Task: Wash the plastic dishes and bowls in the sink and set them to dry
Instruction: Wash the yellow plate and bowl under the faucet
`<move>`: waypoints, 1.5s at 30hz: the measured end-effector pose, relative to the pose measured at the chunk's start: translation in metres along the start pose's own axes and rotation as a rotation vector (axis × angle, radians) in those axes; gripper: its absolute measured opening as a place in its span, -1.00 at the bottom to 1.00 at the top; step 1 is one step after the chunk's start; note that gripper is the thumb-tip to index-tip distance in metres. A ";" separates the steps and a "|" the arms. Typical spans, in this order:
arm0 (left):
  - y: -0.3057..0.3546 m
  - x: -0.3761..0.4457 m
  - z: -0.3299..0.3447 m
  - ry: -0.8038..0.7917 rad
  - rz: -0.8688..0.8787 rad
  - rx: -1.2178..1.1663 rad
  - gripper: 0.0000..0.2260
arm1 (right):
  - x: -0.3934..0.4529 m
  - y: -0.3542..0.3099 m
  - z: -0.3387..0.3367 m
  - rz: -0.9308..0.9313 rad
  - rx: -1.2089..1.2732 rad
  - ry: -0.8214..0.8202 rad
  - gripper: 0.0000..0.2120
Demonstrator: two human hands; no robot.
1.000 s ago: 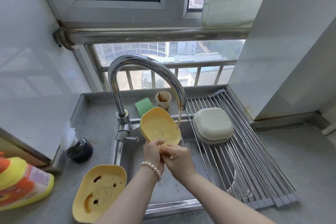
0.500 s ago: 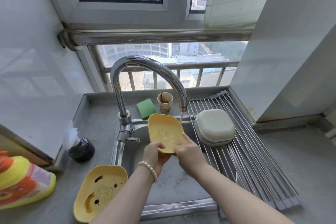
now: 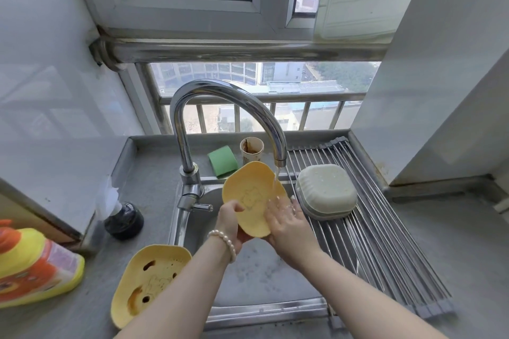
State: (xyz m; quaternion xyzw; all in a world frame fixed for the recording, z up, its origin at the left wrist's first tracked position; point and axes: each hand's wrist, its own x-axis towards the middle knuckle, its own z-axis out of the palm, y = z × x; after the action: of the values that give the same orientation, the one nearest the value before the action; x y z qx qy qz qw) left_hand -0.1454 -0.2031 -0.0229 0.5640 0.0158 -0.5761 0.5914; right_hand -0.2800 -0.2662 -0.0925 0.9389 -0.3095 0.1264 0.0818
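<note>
Yellow dish (image 3: 254, 202): being held tilted over the sink (image 3: 256, 270), hollow side facing the camera, water from the faucet (image 3: 220, 110) running onto its upper right edge; a second ago the stream was falling just beside its right edge.
Left hand (image 3: 230, 224): gripping the dish at its lower left rim, thumb lying on the inner face; a pearl bracelet (image 3: 224, 241) is sitting at the wrist.
Right hand (image 3: 286, 224): pressing flat, straightened fingers against the dish's right inner side under the stream; a second ago it was clasped low beside the left hand.
Second yellow dish (image 3: 148, 282): lying stained on the counter at the sink's front left corner, unmoved.
Green bowl (image 3: 326, 191): resting upside down on the drying rack (image 3: 385, 242) at the sink's right edge, unmoved.
Back edge of counter: green sponge (image 3: 223, 159) and paper cup (image 3: 252, 150) standing behind the faucet.
Left edge of counter: detergent bottle (image 3: 35, 267) lying on its side.
</note>
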 end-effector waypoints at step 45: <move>-0.032 0.004 0.006 0.171 0.253 -0.221 -0.78 | 0.006 -0.043 -0.024 0.021 0.432 0.296 -0.86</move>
State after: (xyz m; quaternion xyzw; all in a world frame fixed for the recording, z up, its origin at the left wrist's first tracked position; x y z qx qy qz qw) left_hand -0.1701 -0.2005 -0.0440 0.5401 0.0580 -0.4418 0.7140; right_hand -0.2539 -0.2299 -0.0711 0.9026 -0.2699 0.3262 -0.0774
